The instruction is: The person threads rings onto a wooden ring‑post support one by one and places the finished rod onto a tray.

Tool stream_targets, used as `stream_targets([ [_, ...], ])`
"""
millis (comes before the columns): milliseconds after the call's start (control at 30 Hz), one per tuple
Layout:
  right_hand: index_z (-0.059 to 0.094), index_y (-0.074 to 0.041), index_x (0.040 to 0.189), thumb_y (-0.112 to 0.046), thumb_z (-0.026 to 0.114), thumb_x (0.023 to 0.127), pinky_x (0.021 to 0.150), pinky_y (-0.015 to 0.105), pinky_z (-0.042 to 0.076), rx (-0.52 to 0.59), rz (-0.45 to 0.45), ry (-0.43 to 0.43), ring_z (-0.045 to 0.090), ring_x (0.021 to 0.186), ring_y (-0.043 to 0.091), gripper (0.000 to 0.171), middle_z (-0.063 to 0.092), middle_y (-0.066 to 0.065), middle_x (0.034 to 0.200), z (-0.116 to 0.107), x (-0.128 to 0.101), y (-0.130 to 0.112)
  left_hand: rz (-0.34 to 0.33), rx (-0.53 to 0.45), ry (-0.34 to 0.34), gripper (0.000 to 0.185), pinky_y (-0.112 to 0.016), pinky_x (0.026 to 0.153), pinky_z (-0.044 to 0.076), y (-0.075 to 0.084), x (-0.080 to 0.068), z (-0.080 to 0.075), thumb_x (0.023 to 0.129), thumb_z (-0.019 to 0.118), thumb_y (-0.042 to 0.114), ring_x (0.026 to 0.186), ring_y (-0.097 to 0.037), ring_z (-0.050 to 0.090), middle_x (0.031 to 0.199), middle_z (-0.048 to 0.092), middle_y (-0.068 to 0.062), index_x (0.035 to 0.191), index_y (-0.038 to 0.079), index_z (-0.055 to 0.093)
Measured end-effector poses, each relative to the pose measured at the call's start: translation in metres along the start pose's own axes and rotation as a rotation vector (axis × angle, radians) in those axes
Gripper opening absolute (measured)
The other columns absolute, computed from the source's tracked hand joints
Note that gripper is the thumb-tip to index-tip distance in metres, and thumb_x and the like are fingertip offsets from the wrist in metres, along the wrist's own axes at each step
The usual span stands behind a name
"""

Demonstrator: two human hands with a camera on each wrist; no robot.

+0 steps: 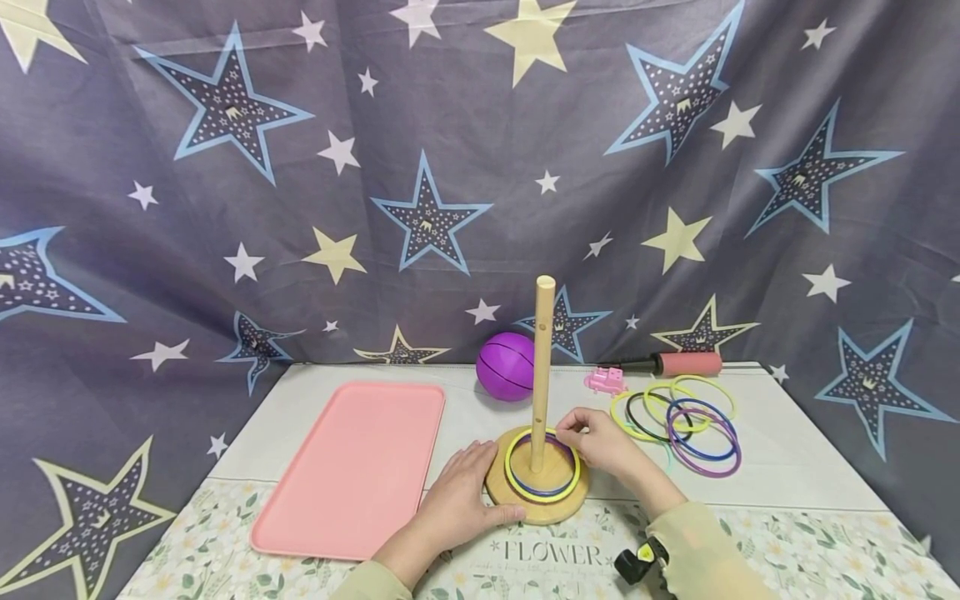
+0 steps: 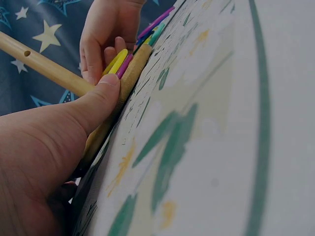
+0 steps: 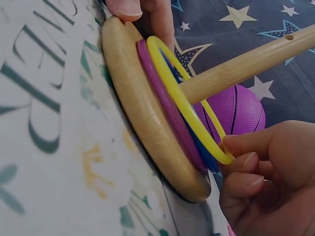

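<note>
Head: rings (image 1: 543, 498) around wooden post (image 1: 541, 375)

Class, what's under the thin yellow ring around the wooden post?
Under the yellow ring are a thin blue ring, thin purple ring and round wooden base. The blue ring's covered parts are hidden.

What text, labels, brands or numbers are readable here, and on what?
"FLOWER": printed on the floral table cover, whole in the head view; its last letters show sideways in the right wrist view.
Small script line under that word: too small to read.
No other words, brands or numbers are legible.
</note>
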State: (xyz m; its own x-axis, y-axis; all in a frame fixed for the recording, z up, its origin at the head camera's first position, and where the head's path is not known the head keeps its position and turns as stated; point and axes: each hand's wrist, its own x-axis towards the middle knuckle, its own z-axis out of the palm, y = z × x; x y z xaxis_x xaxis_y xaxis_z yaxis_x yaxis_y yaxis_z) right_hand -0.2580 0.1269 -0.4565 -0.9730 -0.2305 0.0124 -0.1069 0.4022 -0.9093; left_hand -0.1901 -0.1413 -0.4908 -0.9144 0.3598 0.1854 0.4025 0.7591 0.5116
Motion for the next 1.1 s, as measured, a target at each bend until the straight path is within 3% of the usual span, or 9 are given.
stream_targets([
  [233,0.075,-0.004,0.102,-0.007,0.076,0.102,0.068,0.029,0.05,-0.102,-0.064,0.034,0.057,0.081,0.018,0.004,0.066,0.005,0.092,0.001,0.004,0.006,-0.017,0.003,-0.008,0.114,-0.059,0.134,0.025,-0.002,0.001,0.001,0.086,0.085,0.071,0.16,-0.042,0.038,0.167,0.048,-0.025,0.164,-0.004,0.046],
  [467,0.076,-0.005,0.103,-0.007,0.077,0.101,0.075,0.034,0.05,-0.119,-0.063,0.044,0.058,0.084,0.019,0.004,0.066,0.004,0.091,0.0,0.006,0.01,-0.018,0.011,-0.008,0.114,-0.059,0.134,0.025,-0.005,0.003,0.003,0.086,0.084,0.073,0.16,-0.041,0.038,0.167,0.048,-0.024,0.164,-0.003,0.047],
  [733,0.078,-0.004,0.103,-0.01,0.078,0.102,0.066,0.028,0.052,-0.105,-0.064,0.077,0.06,0.08,0.017,0.006,0.068,0.005,0.093,-0.007,0.004,0.008,-0.015,0.016,-0.003,0.117,-0.06,0.133,0.025,-0.005,0.002,0.005,0.085,0.083,0.075,0.16,-0.042,0.039,0.167,0.048,-0.025,0.164,-0.003,0.047],
  [933,0.077,-0.001,0.111,-0.014,0.076,0.104,0.062,0.027,0.051,-0.107,-0.082,0.115,0.059,0.077,0.016,0.015,0.072,0.01,0.099,-0.03,0.003,0.008,-0.02,0.017,-0.002,0.117,-0.059,0.133,0.025,-0.003,0.002,0.005,0.084,0.084,0.074,0.16,-0.041,0.039,0.167,0.048,-0.025,0.164,-0.003,0.047],
  [1100,0.073,0.002,0.124,-0.016,0.075,0.106,0.056,0.026,0.049,-0.119,-0.039,0.163,0.055,0.068,0.014,0.026,0.068,0.011,0.101,-0.053,0.003,0.011,-0.022,0.021,-0.002,0.116,-0.059,0.134,0.025,-0.003,0.002,0.004,0.084,0.085,0.073,0.16,-0.041,0.039,0.167,0.048,-0.024,0.163,-0.003,0.047],
])
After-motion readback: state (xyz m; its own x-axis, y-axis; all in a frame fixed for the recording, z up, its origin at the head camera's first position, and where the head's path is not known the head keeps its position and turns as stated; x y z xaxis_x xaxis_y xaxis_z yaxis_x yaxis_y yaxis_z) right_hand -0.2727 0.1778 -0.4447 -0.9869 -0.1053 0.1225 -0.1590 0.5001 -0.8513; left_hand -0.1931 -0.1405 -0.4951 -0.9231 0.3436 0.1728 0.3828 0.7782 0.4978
